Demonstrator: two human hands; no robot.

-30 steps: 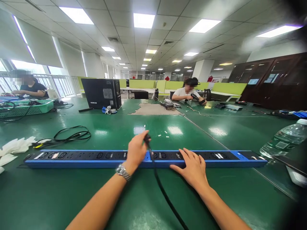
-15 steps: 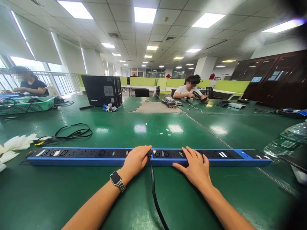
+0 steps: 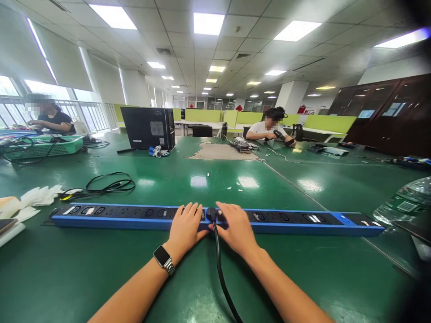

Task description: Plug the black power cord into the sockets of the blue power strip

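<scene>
A long power strip (image 3: 134, 217), blue along its edges with black sockets on top, lies crosswise on the green table. Near its middle a black plug (image 3: 211, 214) sits at a socket, its thick black cable (image 3: 220, 269) running down toward me. Just left of the plug, my left hand (image 3: 186, 224) lies over the strip with fingers stretched out and thumb apart. My right hand (image 3: 235, 226) is closed at the plug from the right, index finger by its far side and thumb by its near side. Part of the strip is hidden under both hands.
A looped black cable (image 3: 111, 185) and white tissues or gloves (image 3: 40, 197) lie at left. Farther back stand a black computer case (image 3: 148, 128) and a green basket (image 3: 63, 144). A plastic bottle (image 3: 404, 204) lies right. Two people sit beyond.
My left hand has let go of the plug and shifted slightly left onto the strip. My right hand has slid left along the strip to the plug. The view has shifted slightly.
</scene>
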